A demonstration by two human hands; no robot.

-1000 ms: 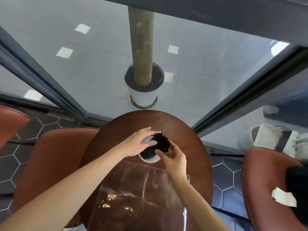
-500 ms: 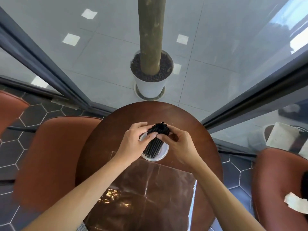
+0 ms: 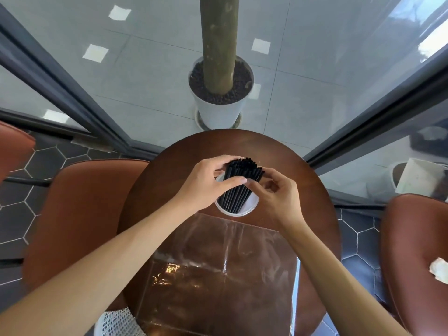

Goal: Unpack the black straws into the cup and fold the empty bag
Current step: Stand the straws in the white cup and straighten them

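A bundle of black straws stands in a white cup near the middle of the round brown table. My left hand wraps the bundle from the left, thumb across its front. Fingertips of my right hand pinch the bundle's upper right side. The straw tops fan out above both hands. The clear, empty plastic bag lies flat on the table between my forearms, just in front of the cup.
Brown leather chairs stand at the left and right of the table; a crumpled white paper lies on the right one. Beyond the glass wall stands a white plant pot with a trunk.
The straw bundle has been set more upright in the cup. Both hands have closed in around its top. The camera has tilted, bringing the table and bag higher in view.
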